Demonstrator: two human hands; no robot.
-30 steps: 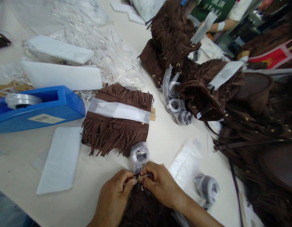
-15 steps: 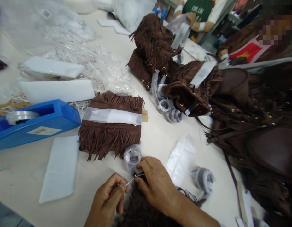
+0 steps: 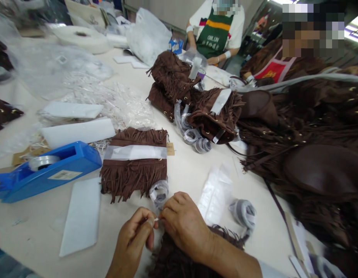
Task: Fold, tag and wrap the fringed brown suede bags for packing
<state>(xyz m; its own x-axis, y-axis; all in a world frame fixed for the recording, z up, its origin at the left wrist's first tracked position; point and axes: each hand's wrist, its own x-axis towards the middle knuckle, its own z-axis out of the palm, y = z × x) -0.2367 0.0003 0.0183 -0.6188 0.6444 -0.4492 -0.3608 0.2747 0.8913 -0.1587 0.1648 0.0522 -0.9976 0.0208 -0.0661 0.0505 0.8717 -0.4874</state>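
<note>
My left hand (image 3: 140,229) pinches a thin white string (image 3: 156,219) between thumb and forefinger. Right up against it, my right hand (image 3: 181,220) is closed with its fingertips at the string's other end; exactly how they grip it is partly hidden. Under my right hand and wrist lies a dark brown fringed bag (image 3: 179,258), mostly covered. Just beyond my fingertips is a wrapped strap coil (image 3: 159,193). Past it a flat brown fringed bag (image 3: 132,170) lies with a white paper band (image 3: 138,152) around it and a tan tag (image 3: 170,149) at its right side.
To the left stand a blue tape dispenser (image 3: 57,172) and a white paper strip (image 3: 80,216). Plastic bags (image 3: 212,193) and another wrapped coil (image 3: 244,214) lie right. Brown bags (image 3: 173,77) pile up farther back and along the right (image 3: 321,170). A co-worker in a green apron (image 3: 213,34) stands opposite.
The view has tilted up, showing more of the far side. My hands have come closer together, and less of the white string shows between them. My right fingers have closed in.
</note>
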